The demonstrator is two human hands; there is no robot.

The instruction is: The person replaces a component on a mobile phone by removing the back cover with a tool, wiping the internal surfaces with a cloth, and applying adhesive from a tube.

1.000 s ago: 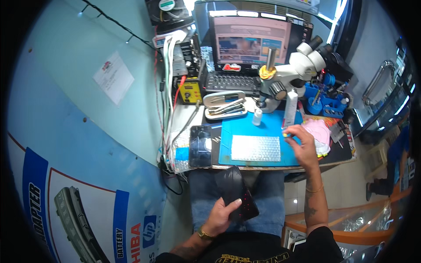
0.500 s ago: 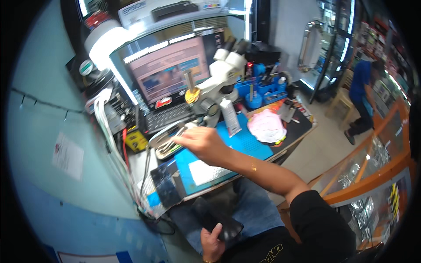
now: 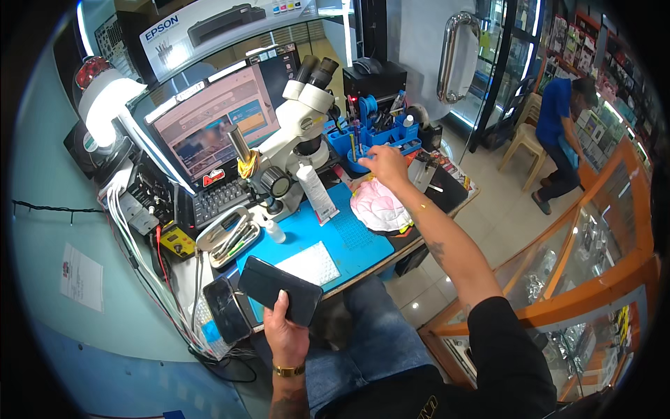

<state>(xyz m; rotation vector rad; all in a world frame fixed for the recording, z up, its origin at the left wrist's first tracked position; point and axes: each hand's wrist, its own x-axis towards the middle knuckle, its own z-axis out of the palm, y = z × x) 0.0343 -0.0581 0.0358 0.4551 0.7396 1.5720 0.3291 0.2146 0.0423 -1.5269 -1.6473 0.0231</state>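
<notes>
My left hand (image 3: 283, 334) grips a black smartphone (image 3: 280, 288), thumb lying over it, above my lap at the desk's front edge. Reached out to the far right side of the desk is my right hand (image 3: 386, 166), its fingers drawn together beside a blue round cup (image 3: 357, 165) with thin tools in it. Whether anything sits between those fingers is too small to make out. Below this hand lies a pink and white cloth (image 3: 379, 207). A second dark phone (image 3: 227, 311) rests at the desk's left front corner, and a white textured pad (image 3: 310, 264) lies on the blue mat (image 3: 363, 246).
A microscope (image 3: 301, 122) stands mid-desk before a laptop (image 3: 216, 115). Near it are a white tube (image 3: 317, 195), a small bottle (image 3: 275, 231) and an open case of tools (image 3: 230, 239). A lit lamp (image 3: 108, 105) hangs left. Another person (image 3: 558, 133) bends by shelves at right.
My right hand has gone from the tool case across to the blue cup at the right. My left hand has raised the smartphone from my lap toward the desk edge. The view has shifted.
</notes>
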